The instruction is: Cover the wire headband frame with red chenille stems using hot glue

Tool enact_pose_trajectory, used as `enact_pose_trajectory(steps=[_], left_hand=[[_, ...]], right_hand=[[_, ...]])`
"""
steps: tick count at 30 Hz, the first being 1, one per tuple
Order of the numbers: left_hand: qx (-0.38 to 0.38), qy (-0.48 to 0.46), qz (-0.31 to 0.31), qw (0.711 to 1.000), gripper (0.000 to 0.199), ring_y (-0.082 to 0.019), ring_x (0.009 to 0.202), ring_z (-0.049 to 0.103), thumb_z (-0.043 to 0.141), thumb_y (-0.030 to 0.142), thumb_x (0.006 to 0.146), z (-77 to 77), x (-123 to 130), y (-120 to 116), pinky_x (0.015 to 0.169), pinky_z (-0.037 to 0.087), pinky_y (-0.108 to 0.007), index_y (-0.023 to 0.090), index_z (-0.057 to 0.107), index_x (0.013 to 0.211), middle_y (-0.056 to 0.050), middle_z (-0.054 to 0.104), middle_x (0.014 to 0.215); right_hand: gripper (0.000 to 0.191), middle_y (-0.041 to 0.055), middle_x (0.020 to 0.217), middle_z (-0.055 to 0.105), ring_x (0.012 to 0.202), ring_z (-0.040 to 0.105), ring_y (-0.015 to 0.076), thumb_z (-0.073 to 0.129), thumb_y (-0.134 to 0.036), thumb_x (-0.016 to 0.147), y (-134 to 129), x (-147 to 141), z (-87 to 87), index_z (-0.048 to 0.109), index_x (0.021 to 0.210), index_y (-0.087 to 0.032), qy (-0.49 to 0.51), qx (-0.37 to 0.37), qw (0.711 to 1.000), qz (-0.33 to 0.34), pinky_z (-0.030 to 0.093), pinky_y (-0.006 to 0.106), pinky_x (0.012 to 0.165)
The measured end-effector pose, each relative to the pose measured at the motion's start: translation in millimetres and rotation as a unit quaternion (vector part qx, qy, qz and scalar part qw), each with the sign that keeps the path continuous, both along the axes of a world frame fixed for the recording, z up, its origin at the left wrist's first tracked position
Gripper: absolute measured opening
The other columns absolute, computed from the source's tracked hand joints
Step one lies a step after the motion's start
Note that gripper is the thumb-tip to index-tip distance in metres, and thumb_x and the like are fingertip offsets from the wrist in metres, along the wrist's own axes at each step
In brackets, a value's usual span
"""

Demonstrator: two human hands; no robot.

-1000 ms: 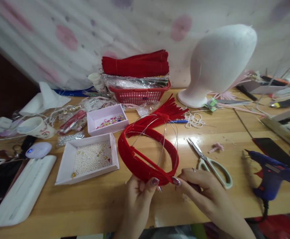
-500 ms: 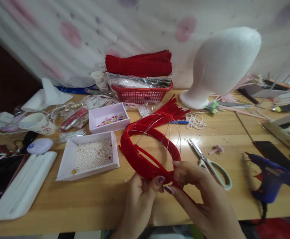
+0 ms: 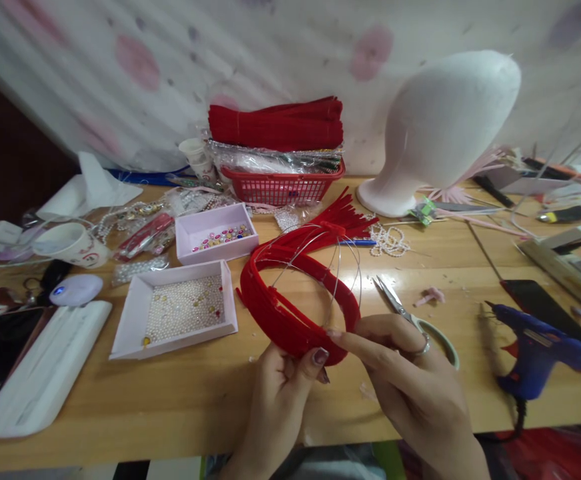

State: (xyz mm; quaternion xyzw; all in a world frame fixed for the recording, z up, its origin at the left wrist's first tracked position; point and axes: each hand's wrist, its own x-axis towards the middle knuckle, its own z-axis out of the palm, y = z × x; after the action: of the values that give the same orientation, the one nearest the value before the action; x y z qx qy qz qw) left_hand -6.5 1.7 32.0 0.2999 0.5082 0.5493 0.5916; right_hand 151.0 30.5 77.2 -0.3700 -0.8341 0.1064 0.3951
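Observation:
A red velvety headband (image 3: 270,327) is held up over the front of the table, forming a ring, with thin silvery wires arching over it. A bunch of red strips (image 3: 340,223) fans out at its far side. My left hand (image 3: 285,393) pinches the near edge of the band, thumb on top and fingers underneath. My right hand (image 3: 410,373) is at the band's near right side, its index fingertip pressing a red strip against the band and its other fingers curled, partly hidden. Scissors (image 3: 435,340) lie partly behind the right hand.
A blue glue gun (image 3: 535,353) lies at right. White trays of pearls (image 3: 135,327) and coloured gems (image 3: 190,240) sit at left. A red basket (image 3: 280,187) and a white foam head (image 3: 440,127) stand behind. A phone and a long white case (image 3: 45,367) lie far left.
My right hand has shifted from pinching the loose red strip to pressing with its index finger on the band. The strip's end no longer sticks out toward me. My left hand keeps its hold.

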Motion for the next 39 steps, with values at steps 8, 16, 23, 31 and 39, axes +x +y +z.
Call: enact_pose_trajectory(steps=[8,16,23,31,39], left_hand=[[-0.02,-0.021,0.007,1.0,0.045,-0.017,0.06,0.067,0.081,0.062,0.074,2.5,-1,1,0.06,0.055,-0.025,0.017,0.074,0.079,-0.004,0.074,0.066],[-0.04,-0.031,0.02,0.999,0.051,-0.017,0.065,0.065,0.081,0.065,0.072,-2.6,-1,1,0.063,0.053,-0.025,0.016,0.076,0.087,-0.005,0.075,0.072],[-0.046,-0.082,0.022,0.995,0.056,-0.019,0.073,0.066,0.07,0.073,0.079,-8.3,-2,2,0.074,0.051,-0.029,0.017,0.073,0.088,-0.004,0.072,0.072],[-0.021,-0.135,0.028,0.99,0.044,-0.023,0.093,0.071,0.078,0.06,0.08,-13.4,-7,8,0.091,0.052,-0.033,0.018,0.077,0.094,-0.007,0.08,0.094],[0.013,-0.269,0.081,0.96,0.025,-0.013,0.083,0.074,0.088,0.038,0.075,6.1,-30,25,0.076,0.057,-0.018,0.024,0.081,0.094,-0.001,0.081,0.09]], right_hand=[[0.058,0.0034,0.091,0.062,0.078,0.065,0.0119,0.049,0.005,0.092,3,1,-3.9,0.067,0.134,-0.031,0.003,-0.028,1.0,0.014,0.054,0.02,0.063],[0.055,0.0027,0.09,0.063,0.078,0.066,0.0112,0.051,0.006,0.09,12,3,-7.1,0.073,0.124,-0.031,0.05,-0.028,0.998,0.028,0.055,0.019,0.063],[0.015,0.0027,0.079,0.067,0.07,0.067,0.0136,0.068,-0.012,0.09,17,6,-19.6,0.076,0.093,-0.024,0.206,-0.155,0.966,-0.025,0.055,0.02,0.058],[0.031,0.0038,0.069,0.071,0.045,0.056,0.0085,0.082,-0.047,0.08,25,15,-25.1,0.079,0.09,-0.018,0.237,-0.412,0.879,-0.041,0.049,0.017,0.04],[0.024,0.0055,0.065,0.072,0.047,0.059,0.0112,0.084,-0.042,0.077,20,13,-25.4,0.081,0.079,-0.019,0.222,-0.364,0.904,-0.033,0.05,0.017,0.039]])
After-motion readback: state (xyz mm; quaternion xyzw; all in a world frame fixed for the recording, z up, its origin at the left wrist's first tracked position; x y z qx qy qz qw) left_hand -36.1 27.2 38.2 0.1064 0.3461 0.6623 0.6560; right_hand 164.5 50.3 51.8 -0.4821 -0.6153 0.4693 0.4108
